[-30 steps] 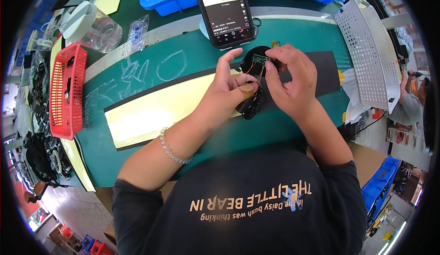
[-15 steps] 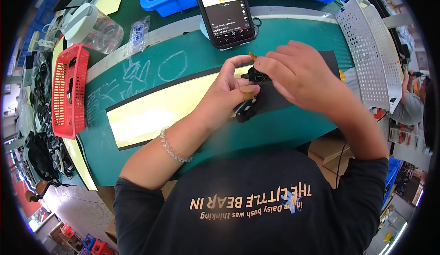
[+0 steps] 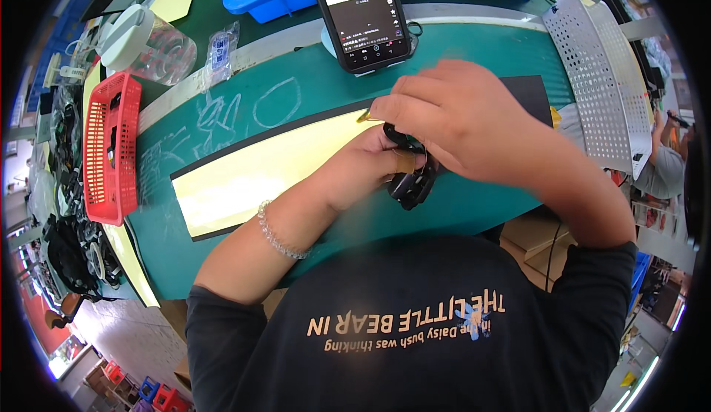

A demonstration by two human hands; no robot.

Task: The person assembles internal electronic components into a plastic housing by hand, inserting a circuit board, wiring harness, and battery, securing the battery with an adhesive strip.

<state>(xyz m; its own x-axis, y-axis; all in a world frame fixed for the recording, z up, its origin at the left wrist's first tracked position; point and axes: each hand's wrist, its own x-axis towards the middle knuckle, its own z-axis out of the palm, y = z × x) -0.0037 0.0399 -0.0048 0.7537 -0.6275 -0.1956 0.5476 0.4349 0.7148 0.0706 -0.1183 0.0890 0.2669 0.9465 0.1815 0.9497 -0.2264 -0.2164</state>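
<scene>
My left hand (image 3: 359, 166) is closed around a black, curved plastic piece (image 3: 411, 188) with a glossy rounded end, held above the bench's front part. A tan wrap (image 3: 405, 161) covers part of the left thumb. My right hand (image 3: 459, 115) arches over the upper end of the black piece, its fingers bent and pinched together. From its fingertips sticks out a small gold-yellow tip (image 3: 364, 116); the rest of that thing is hidden in the hand. Beneath both hands lies a long black-edged board with a pale yellow face (image 3: 252, 175).
A phone (image 3: 363, 27) stands lit at the back, before a blue bin (image 3: 259, 8). A red basket (image 3: 111, 149) and a bottle (image 3: 159, 49) are at the left. A white perforated basket (image 3: 600, 78) stands at the right on the green bench (image 3: 178, 264).
The right hand has shifted left, with the gold-yellow tip moving left and lower. The black piece has turned and moved slightly right and nearer; the left fingers have curled in more.
</scene>
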